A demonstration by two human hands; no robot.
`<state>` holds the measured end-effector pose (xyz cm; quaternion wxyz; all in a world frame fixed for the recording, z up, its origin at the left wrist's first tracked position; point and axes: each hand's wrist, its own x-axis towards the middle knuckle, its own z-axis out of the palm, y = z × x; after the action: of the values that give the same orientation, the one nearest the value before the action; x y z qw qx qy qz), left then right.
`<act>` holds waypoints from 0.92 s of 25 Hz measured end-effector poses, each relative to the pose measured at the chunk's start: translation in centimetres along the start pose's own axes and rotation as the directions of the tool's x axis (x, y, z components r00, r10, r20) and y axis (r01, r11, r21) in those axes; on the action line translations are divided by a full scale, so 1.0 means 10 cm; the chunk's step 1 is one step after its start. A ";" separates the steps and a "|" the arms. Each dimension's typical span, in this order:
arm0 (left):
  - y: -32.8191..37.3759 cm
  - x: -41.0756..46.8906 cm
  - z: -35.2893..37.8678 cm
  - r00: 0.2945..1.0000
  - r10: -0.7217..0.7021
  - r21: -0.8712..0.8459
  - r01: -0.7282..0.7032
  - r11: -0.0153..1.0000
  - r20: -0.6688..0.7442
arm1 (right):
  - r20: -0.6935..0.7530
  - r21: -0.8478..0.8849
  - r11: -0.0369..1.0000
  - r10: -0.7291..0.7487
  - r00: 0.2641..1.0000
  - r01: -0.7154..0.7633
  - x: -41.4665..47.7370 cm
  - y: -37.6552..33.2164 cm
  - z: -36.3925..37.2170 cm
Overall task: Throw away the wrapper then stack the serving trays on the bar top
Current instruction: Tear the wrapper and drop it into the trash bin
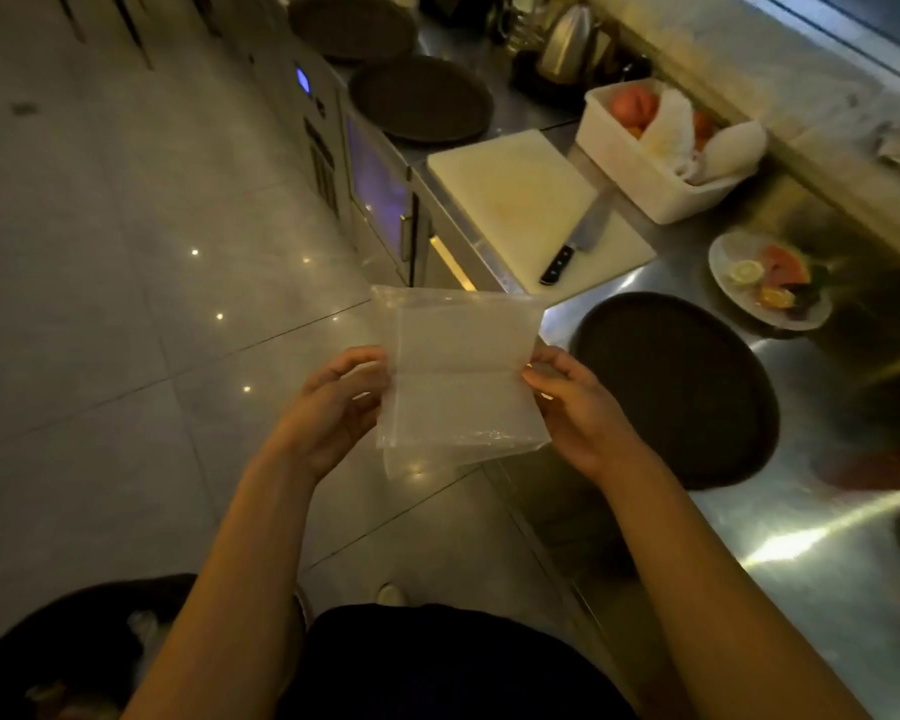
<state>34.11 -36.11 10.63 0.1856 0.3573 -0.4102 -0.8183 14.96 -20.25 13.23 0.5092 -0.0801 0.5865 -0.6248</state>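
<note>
A clear plastic wrapper (458, 376) is stretched flat in front of me, over the floor beside the counter. My left hand (333, 407) pinches its left edge and my right hand (578, 407) pinches its right edge. Three round dark serving trays lie apart on the steel counter: the nearest tray (681, 392) just right of my right hand, a second tray (422, 98) beyond the cutting board, and a third tray (352, 23) at the far end.
A white cutting board (510, 189) carries a knife (572, 252). A white tub of fruit (661, 153) and a plate of cut fruit (765, 278) stand further right. A dark bin (74, 652) with rubbish is at my lower left on the tiled floor.
</note>
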 end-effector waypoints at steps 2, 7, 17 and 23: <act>0.14 -0.16 -0.23 0.998 0.061 -0.006 -0.061 0.998 -0.016 | 0.066 -0.027 1.000 0.014 0.998 -0.012 0.05 0.02 0.26; 0.28 -0.53 -0.61 0.979 0.183 0.024 -0.181 0.983 -0.091 | 0.164 -0.221 0.975 0.028 0.986 0.009 0.12 0.00 0.72; 0.13 -0.97 -0.76 0.859 0.269 0.125 -0.238 0.963 -0.436 | 0.395 -0.394 0.906 0.016 0.919 0.154 0.52 0.02 1.24; 0.14 -1.04 -0.37 0.795 0.263 0.440 0.006 0.898 -0.547 | 0.651 -0.494 0.737 -0.039 0.758 0.462 0.75 -0.13 1.38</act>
<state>43.86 -32.69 14.74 0.2798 0.5967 -0.5212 -0.5422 20.34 -34.97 14.69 0.5161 -0.5221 0.5493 -0.3992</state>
